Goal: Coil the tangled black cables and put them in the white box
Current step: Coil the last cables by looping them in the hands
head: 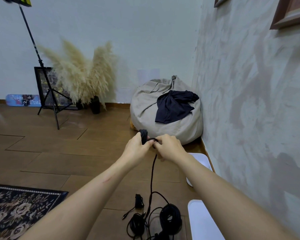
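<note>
Hands, left (135,150) and right (170,149), around one black cable coil (143,135)

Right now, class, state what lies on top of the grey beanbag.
A dark navy garment lies crumpled on the beanbag. Whatever is beneath the garment is covered.

shot from head height, wide-angle. faces forward and down across the floor (47,160) toward the wall (145,40).
</note>
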### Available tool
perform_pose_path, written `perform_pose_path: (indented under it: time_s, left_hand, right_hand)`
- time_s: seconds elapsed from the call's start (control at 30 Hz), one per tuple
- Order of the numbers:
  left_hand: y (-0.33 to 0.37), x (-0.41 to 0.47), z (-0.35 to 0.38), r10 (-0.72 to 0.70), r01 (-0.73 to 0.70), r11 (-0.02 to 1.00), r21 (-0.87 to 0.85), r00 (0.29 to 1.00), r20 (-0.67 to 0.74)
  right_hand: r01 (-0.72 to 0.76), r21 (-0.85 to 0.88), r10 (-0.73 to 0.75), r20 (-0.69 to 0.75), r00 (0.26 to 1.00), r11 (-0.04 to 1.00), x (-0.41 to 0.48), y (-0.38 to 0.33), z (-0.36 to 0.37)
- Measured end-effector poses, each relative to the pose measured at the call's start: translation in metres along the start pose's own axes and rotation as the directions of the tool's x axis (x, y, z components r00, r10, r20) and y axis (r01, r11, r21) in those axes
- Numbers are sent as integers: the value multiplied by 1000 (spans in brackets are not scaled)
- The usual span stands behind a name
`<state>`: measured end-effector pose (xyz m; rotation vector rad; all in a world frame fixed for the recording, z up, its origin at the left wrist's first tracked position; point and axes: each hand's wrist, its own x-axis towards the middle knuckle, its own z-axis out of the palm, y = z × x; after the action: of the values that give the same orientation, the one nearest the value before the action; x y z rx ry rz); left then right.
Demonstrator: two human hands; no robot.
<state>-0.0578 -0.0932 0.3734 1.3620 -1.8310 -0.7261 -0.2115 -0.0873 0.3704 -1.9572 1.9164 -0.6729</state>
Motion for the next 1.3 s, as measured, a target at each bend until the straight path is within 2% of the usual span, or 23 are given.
perform_pose_path:
  time_s: [0.13, 0.27, 0.57, 0.77, 0.87, 1.03, 1.13, 1.3]
  left_hand:
    - [4, 0, 2, 0, 0, 1000, 23, 1000, -11]
    - [2, 1, 0, -13, 14, 999, 38, 1000, -22]
    - [-4, 3, -2, -67, 71, 993, 95, 997, -48]
    - [0, 2, -4, -55, 60, 993, 97, 997, -51]
    - [1, 2, -10, -56, 64, 993, 101, 995, -76]
    - [3, 1, -15, -51, 56, 996, 73, 996, -67]
    - [8, 0, -13, -36, 39, 998, 48, 997, -68]
    - [10, -1, -19, -29, 33, 999, 30, 995, -95]
  right_hand:
    - [-88, 5, 88, -34, 996, 996, 1, -6, 0]
    - [-107, 2, 107, -9, 994, 994, 0, -8, -4]
    - [-64, -18, 65, 53, 997, 998, -5, -7, -12]
    - [-7, 14, 5, 97, 995, 1000, -4, -1, -20]
    - [69, 16, -69, 44, 997, 998, -5, 7, -25]
    - [99, 150, -77, -147, 986, 984, -6, 13, -33]
    - [97, 63, -86, -159, 984, 993, -6, 8, -39]
    - [167, -88, -170, -26, 985, 982, -9, 0, -42]
